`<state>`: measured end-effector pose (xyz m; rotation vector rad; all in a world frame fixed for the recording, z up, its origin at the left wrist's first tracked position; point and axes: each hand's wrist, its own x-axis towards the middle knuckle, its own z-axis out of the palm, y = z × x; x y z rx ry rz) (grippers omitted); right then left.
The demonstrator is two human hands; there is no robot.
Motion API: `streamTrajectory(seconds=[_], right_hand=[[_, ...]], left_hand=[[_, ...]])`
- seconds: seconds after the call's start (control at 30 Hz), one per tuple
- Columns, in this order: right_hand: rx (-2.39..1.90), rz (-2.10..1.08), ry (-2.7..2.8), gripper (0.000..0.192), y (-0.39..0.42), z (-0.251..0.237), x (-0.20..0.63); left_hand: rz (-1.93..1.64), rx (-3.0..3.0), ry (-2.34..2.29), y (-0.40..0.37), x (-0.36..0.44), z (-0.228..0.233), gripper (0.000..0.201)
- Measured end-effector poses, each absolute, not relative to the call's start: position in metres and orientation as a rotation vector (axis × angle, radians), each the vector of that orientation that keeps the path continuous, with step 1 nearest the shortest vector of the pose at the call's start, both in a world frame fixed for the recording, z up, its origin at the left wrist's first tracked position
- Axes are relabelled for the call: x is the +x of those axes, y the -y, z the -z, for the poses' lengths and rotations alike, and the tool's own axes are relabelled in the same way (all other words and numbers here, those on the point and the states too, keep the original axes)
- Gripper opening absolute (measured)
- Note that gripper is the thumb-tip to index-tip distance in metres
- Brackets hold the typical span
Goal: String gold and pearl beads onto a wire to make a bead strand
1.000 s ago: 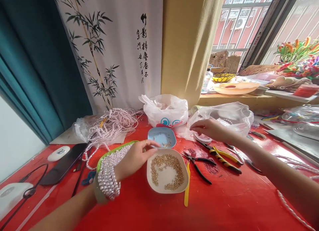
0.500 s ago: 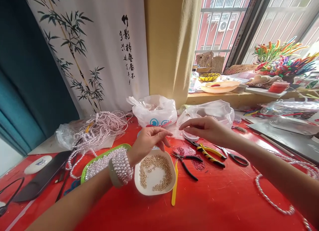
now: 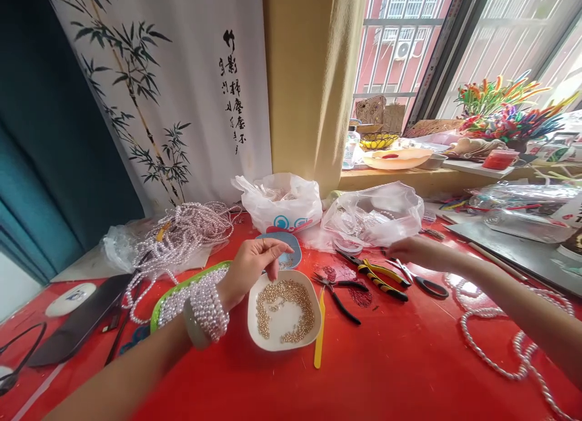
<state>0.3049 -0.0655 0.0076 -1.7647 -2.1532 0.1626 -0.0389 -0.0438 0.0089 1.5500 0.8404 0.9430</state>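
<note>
My left hand [image 3: 254, 266] is pinched closed above the far left edge of a white dish [image 3: 280, 326] of gold beads [image 3: 304, 318]. Whatever lies between its fingertips is too fine to make out. Several rows of pearly beads [image 3: 211, 312] and a pale bangle circle that wrist. Behind the dish is a blue dish [image 3: 292, 241] with a few beads. Off to the right, my right hand [image 3: 416, 253] has its fingers pressed together just above the scissors [image 3: 431, 287]; their contents are hidden. Near it lie yellow-and-black pliers [image 3: 382, 280] and black-handled pliers [image 3: 342, 300].
A yellow strip-shaped tool [image 3: 319, 342] lies beside the white dish. On the left are a green tray [image 3: 157, 315] of pearly beads and piled bead strands [image 3: 191, 227]. Plastic bags [image 3: 291, 200] stand at the back. More bead strands [image 3: 491, 363] lie at right.
My right hand has moved right, away from my left hand, to above the scissors. My left hand has shifted slightly left and down, uncovering the blue dish.
</note>
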Motion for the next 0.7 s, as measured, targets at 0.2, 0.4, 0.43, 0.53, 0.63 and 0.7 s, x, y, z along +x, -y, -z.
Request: streamTrajectory(seconds=[0.2, 0.4, 0.43, 0.53, 0.63, 0.7], right_hand=[[-1.864, -0.361, 2.108, 0.024, 0.085, 0.009, 0.353], [-1.870, -0.153, 1.786, 0.036, 0.089, -0.028, 0.364], [-1.870, -0.106, 1.652, 0.038, 0.092, -0.038, 0.359], [-1.895, -0.030, 1.337, 0.040, 0.101, -0.066, 0.338], [-1.808, -0.020, 1.256, 0.037, 0.104, -0.085, 0.318], [-1.769, 0.010, 1.271, 0.036, 0.100, -0.090, 0.311]], left_hand=[[-0.882, 1.508, -0.803, 0.046, -0.033, 0.003, 0.026], [-0.953, 1.451, -0.769, 0.048, -0.033, -0.001, 0.024], [-0.966, 1.452, -0.762, 0.048, -0.035, -0.002, 0.024], [-1.020, 1.439, -0.747, 0.048, -0.038, -0.005, 0.024], [-1.095, 1.411, -0.748, 0.048, -0.042, -0.009, 0.023], [-1.145, 1.395, -0.746, 0.048, -0.044, -0.013, 0.021]])
